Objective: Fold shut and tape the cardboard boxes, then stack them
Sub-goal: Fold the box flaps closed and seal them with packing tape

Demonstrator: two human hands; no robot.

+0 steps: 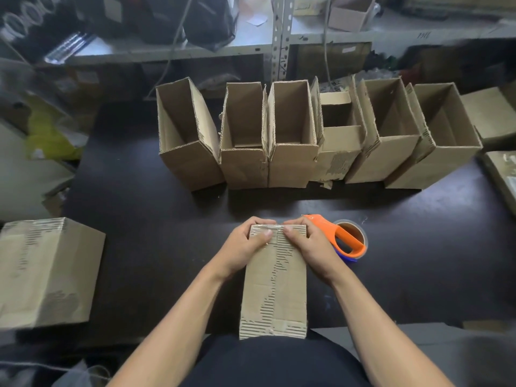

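A narrow closed cardboard box [275, 286] lies on the dark table in front of me, its long side toward my body, with clear tape along its top seam. My left hand [247, 245] grips the box's far left corner, thumb pressing on the tape. My right hand [310, 247] grips the far right corner, thumb on the tape too. An orange-handled tape dispenser [344, 240] with its roll sits just right of my right hand. A row of several open boxes [293, 135] stands upright at the back of the table.
A taped, closed box [47, 270] lies at the table's left edge. More cardboard [491, 115] sits at the far right. Metal shelving [282, 37] with bags and a small box runs behind the table. Bare dark table [156, 233] lies between the row and my hands.
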